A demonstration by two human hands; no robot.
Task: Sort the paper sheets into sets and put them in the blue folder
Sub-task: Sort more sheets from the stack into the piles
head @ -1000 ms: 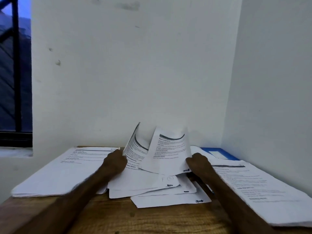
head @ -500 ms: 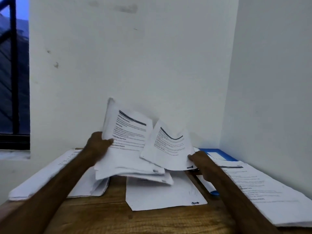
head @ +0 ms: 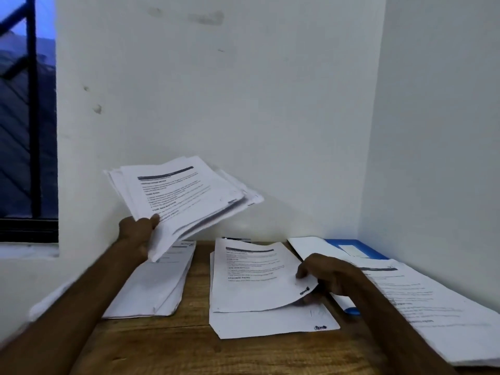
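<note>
Left hand [head: 138, 231] is clamped on a thick bundle of sheets [head: 184, 196], thumb on the printed side, and the bundle is up in the air, tilted, with its far end fanned out messily against the white wall [head: 243, 104]. It hangs over the left pile [head: 151, 288], which lies flat on the wooden table [head: 189, 347], and the left forearm covers that pile's near left corner. Right hand [head: 327, 277] is pinching the lower right corner of the top sheet [head: 254, 274] on the middle pile [head: 270, 323], thumb on top, fingers tucked under, so that corner curls up off the sheet below it. The blue folder [head: 359, 246] is flat in the far right corner where the two walls meet, and it's pretty buried: the big right stack [head: 433, 307] sits across its near part, a loose white sheet [head: 311, 246] covers its left side, and the right hand and forearm cross in front of it. Only the far end shows, plus a little blue bit poking out near the wrist. There's a thin dark thing [head: 235, 238] behind the middle pile, can't tell what it is. Dark barred window [head: 27, 131] is off to the left.
</note>
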